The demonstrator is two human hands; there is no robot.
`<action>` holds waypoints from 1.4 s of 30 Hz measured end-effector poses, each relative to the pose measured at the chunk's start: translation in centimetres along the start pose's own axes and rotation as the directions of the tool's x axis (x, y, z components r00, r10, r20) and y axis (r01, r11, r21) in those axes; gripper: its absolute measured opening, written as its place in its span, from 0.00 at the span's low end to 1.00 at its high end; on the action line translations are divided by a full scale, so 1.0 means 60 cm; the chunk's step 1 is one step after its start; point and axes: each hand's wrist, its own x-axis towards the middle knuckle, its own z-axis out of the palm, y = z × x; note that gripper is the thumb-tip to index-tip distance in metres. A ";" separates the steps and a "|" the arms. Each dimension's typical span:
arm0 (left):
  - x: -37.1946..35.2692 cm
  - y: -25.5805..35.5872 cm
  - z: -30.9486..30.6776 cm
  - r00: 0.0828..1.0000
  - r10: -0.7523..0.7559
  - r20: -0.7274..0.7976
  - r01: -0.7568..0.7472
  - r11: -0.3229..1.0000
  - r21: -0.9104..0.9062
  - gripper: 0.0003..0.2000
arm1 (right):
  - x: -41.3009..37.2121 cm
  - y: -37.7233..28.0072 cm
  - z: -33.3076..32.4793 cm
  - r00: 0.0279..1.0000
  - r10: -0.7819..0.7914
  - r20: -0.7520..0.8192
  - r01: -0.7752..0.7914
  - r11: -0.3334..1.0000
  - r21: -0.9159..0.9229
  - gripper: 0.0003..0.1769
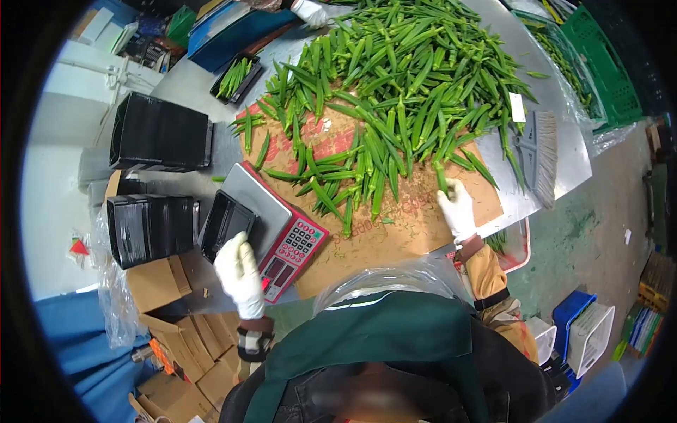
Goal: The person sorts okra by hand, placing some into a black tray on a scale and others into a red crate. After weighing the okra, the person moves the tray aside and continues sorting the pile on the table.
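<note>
My right hand [458, 210], in a white glove, has its thumb and fingers closed round the end of a green okra pod [439, 174] at the near edge of a big okra pile [416, 77]. On the left, a small black plastic tray [224, 218] sits on the metal plate of a red digital scale [296, 243]. My left hand [240, 273], gloved too, hovers at the tray's near corner with fingers stretched out and nothing visible in them. Loose okra pods [345, 176] lie on brown cardboard [374, 257] between my hands.
Stacks of black trays [161, 134] stand at the left. Behind the scale is a tray of okra [236, 79]. Another person's gloved hand [310, 13] shows at the far side. A grey brush [539, 155] lies at the right, near a green crate [603, 63].
</note>
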 end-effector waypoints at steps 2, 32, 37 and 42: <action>0.009 0.038 0.052 0.954 -0.189 0.232 0.240 0.946 -0.218 0.13 | 0.015 -0.034 0.043 0.994 -0.057 0.097 0.052 0.997 0.050 0.16; 0.091 0.229 0.340 0.719 0.101 0.688 0.302 0.846 -0.439 0.26 | 0.115 -0.163 -0.164 0.948 0.089 0.306 -0.176 0.947 0.270 0.15; 0.131 0.193 0.434 0.722 -0.182 0.668 0.285 0.957 -0.046 0.35 | 0.155 -0.078 -0.025 0.983 -0.146 0.108 0.151 0.988 -0.044 0.16; 0.154 0.257 0.429 0.660 -0.257 0.706 0.176 0.966 0.187 0.38 | 0.205 -0.065 0.080 0.931 -0.287 -0.224 0.167 0.884 -0.436 0.28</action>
